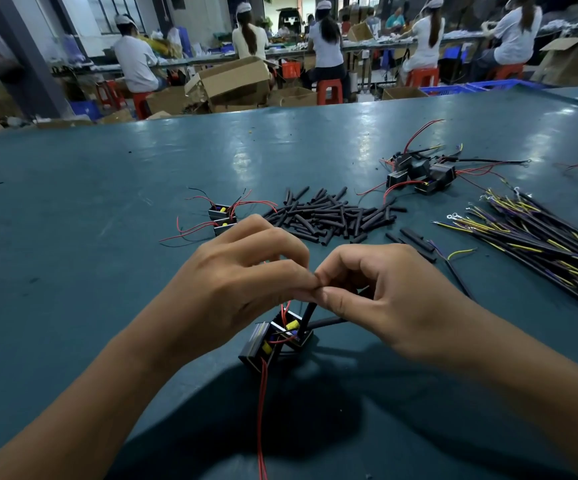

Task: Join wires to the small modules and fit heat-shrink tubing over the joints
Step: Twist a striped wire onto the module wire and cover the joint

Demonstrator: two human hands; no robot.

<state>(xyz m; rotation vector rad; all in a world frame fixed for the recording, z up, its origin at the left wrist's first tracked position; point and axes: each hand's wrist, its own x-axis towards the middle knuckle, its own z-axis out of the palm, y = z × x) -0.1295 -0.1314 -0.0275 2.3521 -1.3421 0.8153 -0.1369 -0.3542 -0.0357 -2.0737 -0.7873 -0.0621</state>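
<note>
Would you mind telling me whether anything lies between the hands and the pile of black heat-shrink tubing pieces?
Nothing visible does: bare green table separates both hands from the pile of black heat-shrink tubing pieces.

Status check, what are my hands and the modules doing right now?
Left hand and right hand pinching a wire joint together. Modules below them on the table. Nothing in the way.

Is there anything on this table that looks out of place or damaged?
Nothing looks damaged. A few heat-shrink pieces lie apart from the main tubing pile, near the wire bundle, and small dark scraps dot the green table. Both hands meet above two modules.
</note>
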